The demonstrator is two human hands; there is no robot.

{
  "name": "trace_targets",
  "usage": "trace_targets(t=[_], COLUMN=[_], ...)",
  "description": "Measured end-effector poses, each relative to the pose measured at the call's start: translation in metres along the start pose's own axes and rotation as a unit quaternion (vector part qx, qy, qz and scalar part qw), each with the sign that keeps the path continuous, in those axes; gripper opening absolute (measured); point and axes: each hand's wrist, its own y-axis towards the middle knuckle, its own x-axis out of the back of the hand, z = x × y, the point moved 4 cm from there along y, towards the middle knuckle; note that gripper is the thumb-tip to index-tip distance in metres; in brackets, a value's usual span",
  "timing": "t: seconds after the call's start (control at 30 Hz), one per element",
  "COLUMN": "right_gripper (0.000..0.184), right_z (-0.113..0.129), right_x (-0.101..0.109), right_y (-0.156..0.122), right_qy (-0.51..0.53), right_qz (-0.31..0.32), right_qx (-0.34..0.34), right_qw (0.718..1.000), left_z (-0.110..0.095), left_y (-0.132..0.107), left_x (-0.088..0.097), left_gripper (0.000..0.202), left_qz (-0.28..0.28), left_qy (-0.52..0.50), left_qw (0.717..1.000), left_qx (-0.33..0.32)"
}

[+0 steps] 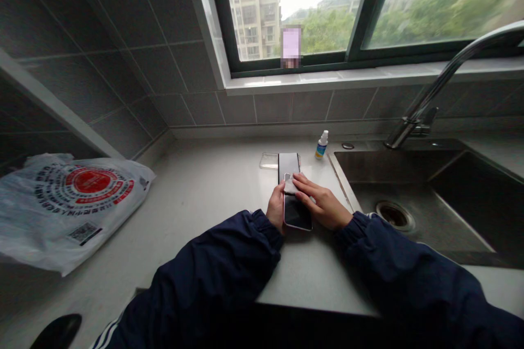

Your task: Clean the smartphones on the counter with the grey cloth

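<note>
A smartphone (298, 215) with a dark screen is tilted slightly above the counter, its near end toward me. My left hand (276, 207) grips the phone along its left edge. My right hand (323, 204) presses a small light grey cloth (290, 186) onto the upper part of the screen, fingers together. Just beyond lies a flat pale rectangle with a dark border (289, 162); its kind is unclear. Partly behind that rectangle, a clear phone case (268, 161) rests on the counter. A small white bottle with a blue and yellow label (321, 145) stands upright by the sink.
To the right is a steel sink (417, 174) with a chrome faucet (421, 87). A printed white plastic bag (73, 202) sits on the pale counter (213, 185) at left. A black rounded object (57, 332) shows at bottom left. A window (327, 11) is ahead.
</note>
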Motion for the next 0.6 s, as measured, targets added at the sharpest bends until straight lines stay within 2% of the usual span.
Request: trace_targets(t=[0.6], right_gripper=[0.05], right_z=[0.004], right_x=[0.0013], right_y=[-0.0008], right_qy=[-0.002], right_qz=[0.011], right_qx=[-0.003], right_qw=[1.0], left_z=[0.0012], left_y=[-0.0033], left_x=[-0.0018], left_gripper=[0.059], left_qz=[-0.004], left_qy=[0.004], left_qw=[1.0], left_qx=[0.01])
